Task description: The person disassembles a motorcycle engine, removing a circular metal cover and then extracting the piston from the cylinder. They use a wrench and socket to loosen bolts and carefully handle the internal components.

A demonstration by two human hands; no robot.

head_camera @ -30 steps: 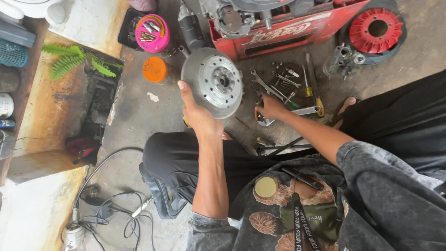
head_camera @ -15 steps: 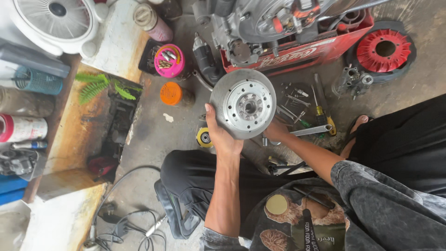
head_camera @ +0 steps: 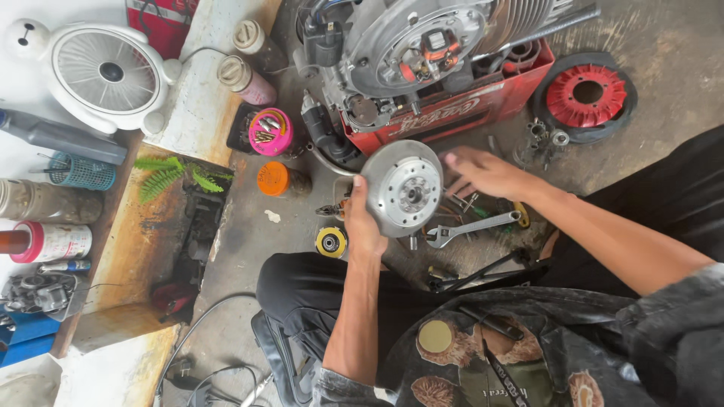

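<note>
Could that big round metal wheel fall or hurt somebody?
Maybe. Only the left hand holds the metal wheel, by its edge, so it might slip onto the wrench and loose tools below. The right hand hovers over those tools, so a dropped wheel might pinch its fingers.

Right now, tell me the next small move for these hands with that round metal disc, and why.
Probably bring the right hand back onto the metal disc to steady its free edge. Only the left hand grips it, at the lower left rim, and it is raised just below the engine on the red crate. The right hand is open, hovering over the loose tools.
</note>
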